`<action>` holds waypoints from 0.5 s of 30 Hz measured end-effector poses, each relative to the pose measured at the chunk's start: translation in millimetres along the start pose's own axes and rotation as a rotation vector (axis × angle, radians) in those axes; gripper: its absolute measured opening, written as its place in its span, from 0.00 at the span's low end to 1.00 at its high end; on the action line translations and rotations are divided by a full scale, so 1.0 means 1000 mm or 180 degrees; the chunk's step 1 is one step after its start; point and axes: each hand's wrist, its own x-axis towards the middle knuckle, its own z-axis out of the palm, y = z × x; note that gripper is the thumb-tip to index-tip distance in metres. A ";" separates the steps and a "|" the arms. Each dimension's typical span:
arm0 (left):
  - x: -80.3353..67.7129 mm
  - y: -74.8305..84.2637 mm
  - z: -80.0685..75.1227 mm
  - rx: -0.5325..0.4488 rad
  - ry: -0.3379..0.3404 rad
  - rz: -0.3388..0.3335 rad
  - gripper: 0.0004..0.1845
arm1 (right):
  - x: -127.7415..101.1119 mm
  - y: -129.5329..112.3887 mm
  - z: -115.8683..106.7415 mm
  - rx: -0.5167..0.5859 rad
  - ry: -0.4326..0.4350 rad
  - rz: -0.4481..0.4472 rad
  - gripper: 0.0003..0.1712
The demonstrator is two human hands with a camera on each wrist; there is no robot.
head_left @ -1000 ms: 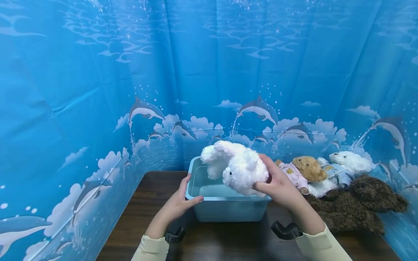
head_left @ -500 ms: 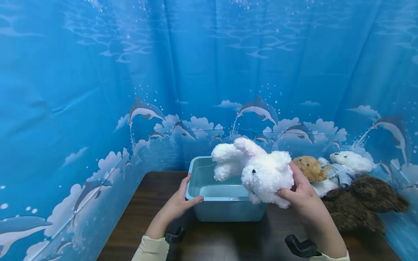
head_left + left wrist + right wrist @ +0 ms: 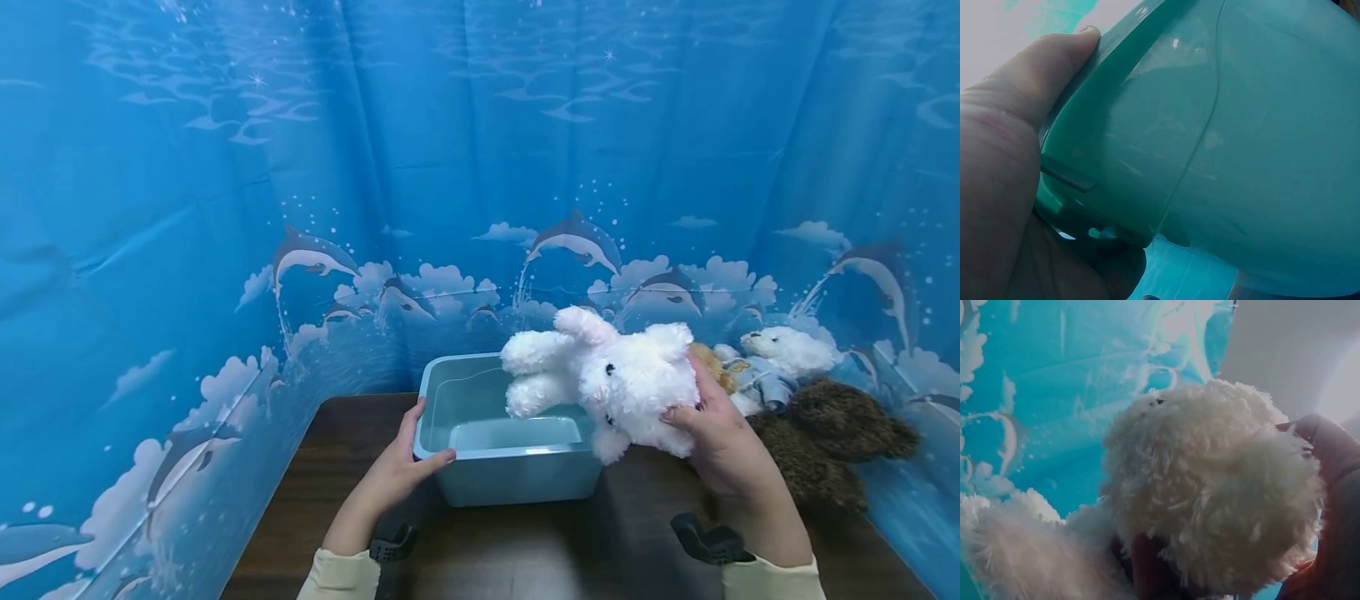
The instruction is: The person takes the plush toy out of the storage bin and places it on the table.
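Note:
A white plush bear (image 3: pixel 637 379) lies sideways in the air, its legs over the right part of a light blue plastic bin (image 3: pixel 517 479). My right hand (image 3: pixel 723 429) grips the bear by the back of its head. In the right wrist view, the fluffy head (image 3: pixel 1197 487) hides most of the fingers. My left hand (image 3: pixel 393 475) holds the bin at its front left corner. From the left wrist, the thumb (image 3: pixel 1054 59) is seen along the rim, with fingers bent round the corner below it. No toy shows inside the visible part of the bin.
On the right of the dark wooden table (image 3: pixel 300 517) lie a dark brown plush (image 3: pixel 843 421), a white bear in a blue top (image 3: pixel 787 350) and a tan plush (image 3: pixel 716 367), partly covered by my right hand. A blue dolphin-print curtain (image 3: pixel 420 167) hangs behind and at the sides.
My right hand has carried the white bear rightward, from over the bin's middle to its right edge. The left hand keeps its hold on the bin. The head view has shifted slightly.

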 end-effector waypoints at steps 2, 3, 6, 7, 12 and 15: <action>0.000 -0.001 0.001 -0.0004 0.0006 -0.0006 0.62 | -0.005 -0.002 -0.008 0.0090 0.0070 -0.0024 0.50; 0.000 -0.002 0.001 -0.0007 0.0003 -0.0007 0.62 | -0.008 -0.004 -0.013 0.0127 0.0110 -0.0062 0.49; 0.000 -0.002 0.001 -0.0014 -0.0003 -0.0003 0.62 | -0.017 -0.008 -0.030 0.0241 0.0232 -0.0167 0.46; 0.000 -0.002 0.001 -0.0006 -0.0002 -0.0001 0.62 | -0.020 -0.009 -0.036 0.0293 0.0272 -0.0221 0.44; 0.001 -0.001 -0.001 0.0041 0.0018 0.0042 0.62 | -0.031 -0.011 -0.064 0.0378 0.0479 -0.0388 0.39; 0.001 -0.002 -0.002 0.0068 0.0010 0.0033 0.62 | -0.038 -0.008 -0.081 0.0315 0.0745 -0.0368 0.39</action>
